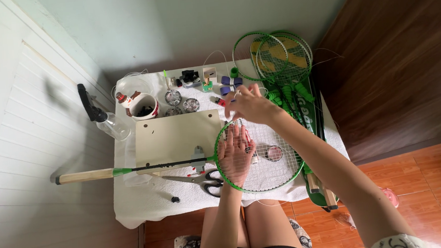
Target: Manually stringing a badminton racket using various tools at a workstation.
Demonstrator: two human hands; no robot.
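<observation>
The small table [147, 199], draped in a white towel, is crowded: its left edge sits close to a white panelled wall, its far edge against the pale back wall, and a brown wooden cabinet [400, 55] stands just off its right side. Open floor shows only at 5 o'clock. The green badminton racket [268, 181] lies flat across the near half of the table, head toward 3 o'clock, its wooden handle [84, 176] jutting past the left edge at 9 o'clock. The left hand [235, 157] lies palm down on the strings, fingers spread, forearm coming straight up from 6 o'clock. The right hand [248, 104] hovers just past the head's rim at 12 o'clock, fingers pinched on what looks like a thin string, the arm stretching in from 4 o'clock. Scissors [204, 179] lie touching the frame at 8 o'clock; spare green rackets [273, 55] are stacked at 1 o'clock.
</observation>
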